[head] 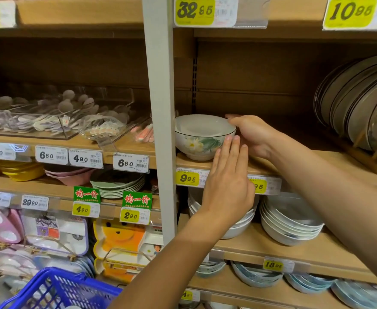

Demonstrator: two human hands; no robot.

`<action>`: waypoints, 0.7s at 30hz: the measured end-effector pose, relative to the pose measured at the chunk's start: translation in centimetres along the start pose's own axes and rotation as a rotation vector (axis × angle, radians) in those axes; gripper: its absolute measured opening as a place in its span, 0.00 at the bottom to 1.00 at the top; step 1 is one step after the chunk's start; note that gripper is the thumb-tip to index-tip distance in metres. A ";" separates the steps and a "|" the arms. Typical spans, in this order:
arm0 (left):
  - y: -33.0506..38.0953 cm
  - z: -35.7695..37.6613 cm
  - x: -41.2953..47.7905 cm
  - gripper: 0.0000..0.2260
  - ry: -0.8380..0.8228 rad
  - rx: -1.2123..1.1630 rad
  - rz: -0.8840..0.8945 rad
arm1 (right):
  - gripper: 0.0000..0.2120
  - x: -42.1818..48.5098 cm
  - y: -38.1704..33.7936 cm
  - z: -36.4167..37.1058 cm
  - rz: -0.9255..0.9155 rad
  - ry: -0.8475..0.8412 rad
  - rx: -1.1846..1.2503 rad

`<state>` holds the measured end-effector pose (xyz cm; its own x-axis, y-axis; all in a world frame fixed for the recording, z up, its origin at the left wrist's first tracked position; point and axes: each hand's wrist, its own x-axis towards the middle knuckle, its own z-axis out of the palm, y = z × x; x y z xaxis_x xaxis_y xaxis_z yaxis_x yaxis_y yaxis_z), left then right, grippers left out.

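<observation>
Item: one bowl (196, 141), white with a thin dark rim line and a flower and leaf painted on its side.

Place: I see it upright on its foot at the left end of the wooden shelf (317, 159), just beside the grey post (160, 108), above the yellow price tag (187, 178). The shelf to its right lies bare as far as the upright plates (357, 97) at the far right.

Right hand (254, 134): cupped round the bowl's right side, fingers curled over the far rim, thumb at the near rim.

Left hand (227, 186): flat, fingers (227, 150) straight and pressed together, tips touching the bowl's lower right wall. It grips nothing.

Handling, as I judge it: glazed ceramic, so stiff, smooth, rather slippery and easily chipped. Moderate weight for one hand. A knock against the post or the shelf edge is the risk.

Where to hold: I would keep the right-hand grip across the rim and bring the left palm under the foot, lifting straight up before drawing it near.

Nearby: stacked white bowls (292, 224) on the shelf below, blue basket (58, 288) at near left.
</observation>
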<state>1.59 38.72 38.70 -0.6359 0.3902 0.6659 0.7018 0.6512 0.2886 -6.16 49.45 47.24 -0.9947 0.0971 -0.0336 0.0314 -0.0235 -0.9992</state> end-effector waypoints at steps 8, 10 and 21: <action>1.0 -2.7 -1.8 0.24 0.118 -0.434 -0.144 | 0.21 -4.9 0.0 0.5 -0.123 0.166 -0.023; 1.3 -3.7 -2.4 0.23 0.101 -0.626 -0.254 | 0.20 -6.5 0.2 0.3 -0.165 0.241 -0.035; 2.4 -11.6 -11.8 0.11 0.426 -1.036 -0.578 | 0.10 -17.0 6.3 -0.7 -0.343 0.320 0.139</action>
<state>14.47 28.09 39.55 -0.9151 -0.1473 0.3753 0.4010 -0.2339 0.8857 10.97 48.32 41.52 -0.8647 0.4231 0.2706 -0.3277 -0.0672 -0.9424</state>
